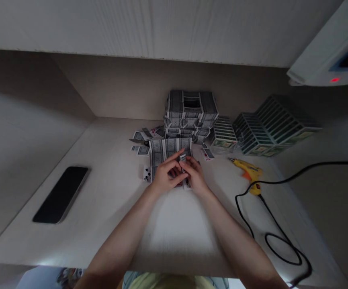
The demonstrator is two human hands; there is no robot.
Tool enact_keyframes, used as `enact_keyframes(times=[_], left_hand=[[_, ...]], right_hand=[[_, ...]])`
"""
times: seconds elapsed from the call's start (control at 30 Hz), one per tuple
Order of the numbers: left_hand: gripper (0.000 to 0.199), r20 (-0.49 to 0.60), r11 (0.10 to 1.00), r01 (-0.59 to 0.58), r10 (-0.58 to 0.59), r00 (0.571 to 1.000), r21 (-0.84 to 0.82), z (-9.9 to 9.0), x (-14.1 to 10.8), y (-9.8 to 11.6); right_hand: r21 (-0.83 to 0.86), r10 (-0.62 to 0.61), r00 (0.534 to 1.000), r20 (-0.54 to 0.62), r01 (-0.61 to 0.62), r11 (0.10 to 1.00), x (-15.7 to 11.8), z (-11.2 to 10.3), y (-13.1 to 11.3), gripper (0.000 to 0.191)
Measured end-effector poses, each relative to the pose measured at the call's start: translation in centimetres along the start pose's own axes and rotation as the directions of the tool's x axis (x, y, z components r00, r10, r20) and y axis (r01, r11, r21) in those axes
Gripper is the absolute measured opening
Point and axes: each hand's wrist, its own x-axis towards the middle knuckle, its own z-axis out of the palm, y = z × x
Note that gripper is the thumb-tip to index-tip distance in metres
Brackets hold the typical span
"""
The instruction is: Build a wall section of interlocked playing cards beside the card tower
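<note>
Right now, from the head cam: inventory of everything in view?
stacked playing-card structure: 1, grey-backed, behind the hands
card wall: 1, grey-backed, under the hands
loose cards: several, grey-backed, left of the structure
green-edged card rows: several, right of the structure
hot glue gun: 1, yellow and orange, right side of desk
cord: 1, black, looping across the right side
smartphone: 1, black, left side of desk
desk: 1, pale, under everything
device: 1, white with red light, top right
left hand: 1, at the card wall
right hand: 1, at the card wall
</note>
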Motion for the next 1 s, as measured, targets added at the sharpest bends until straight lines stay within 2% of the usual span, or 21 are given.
enact_keyframes(times=[0.07, 0.17, 0.23, 0.3, 0.33, 0.43, 0.57, 0.73, 0.8, 0.9, 1.0], left_hand=[[0.020, -0.017, 1.000, -0.009, 0.009, 1.000, -0.012, -0.3, 0.0, 0.0], [0.028, -0.160, 0.998, 0.000, 0.011, 0.987, 0.065, -0.6, 0.1, -0.3], [0.034, -0.270, 0.991, 0.064, -0.031, 0.962, 0.114, -0.7, 0.2, -0.9], [0.039, -0.326, 0.984, 0.162, -0.129, 0.937, 0.075, -0.7, 0.3, -1.4], [0.041, -0.308, 0.977, 0.211, -0.195, 0.931, 0.018, -0.8, 0.3, -1.7], [0.043, -0.138, 0.936, 0.327, -0.343, 0.929, -0.130, -0.8, 0.3, -2.1], [0.044, -0.037, 0.892, 0.375, -0.396, 0.917, -0.254, -1.0, 0.4, -1.9], [0.038, 0.169, 0.708, 0.484, -0.470, 0.866, -0.515, -1.4, 0.3, -1.4], [0.035, 0.153, 0.711, 0.484, -0.479, 0.864, -0.510, -1.6, 0.4, -1.3], [0.029, 0.023, 0.814, 0.415, -0.445, 0.895, -0.406, -1.5, 0.4, -1.6], [0.027, -0.074, 0.872, 0.345, -0.392, 0.917, -0.346, -1.0, 0.3, -2.1]], right_hand=[[-0.028, -0.041, 0.999, 0.000, 0.041, 0.999, -0.1, 0.1, 0.1, 0.028], [-0.081, -0.148, 0.989, 0.005, 0.148, 0.986, -0.3, 0.4, 0.3, 0.034], [-0.128, -0.212, 0.977, 0.015, 0.212, 0.969, -0.5, 0.5, 0.5, 0.042], [-0.184, -0.263, 0.964, 0.023, 0.263, 0.947, -0.6, 0.6, 0.8, 0.050], [-0.215, -0.288, 0.957, 0.026, 0.286, 0.934, -0.7, 0.6, 0.9, 0.054], [-0.284, -0.335, 0.941, 0.042, 0.333, 0.899, -0.7, 0.4, 1.1, 0.062], [-0.282, -0.323, 0.944, 0.070, 0.329, 0.901, -0.6, 0.2, 0.9, 0.058], [-0.275, -0.267, 0.957, 0.111, 0.287, 0.918, -0.4, -0.1, 0.7, 0.059], [-0.289, -0.250, 0.965, 0.074, 0.261, 0.921, -0.3, -0.2, 0.7, 0.064], [-0.271, -0.213, 0.976, 0.050, 0.219, 0.937, -0.4, -0.2, 0.6, 0.071], [-0.204, -0.191, 0.978, 0.080, 0.204, 0.957, -0.5, -0.5, 0.2, 0.070]])
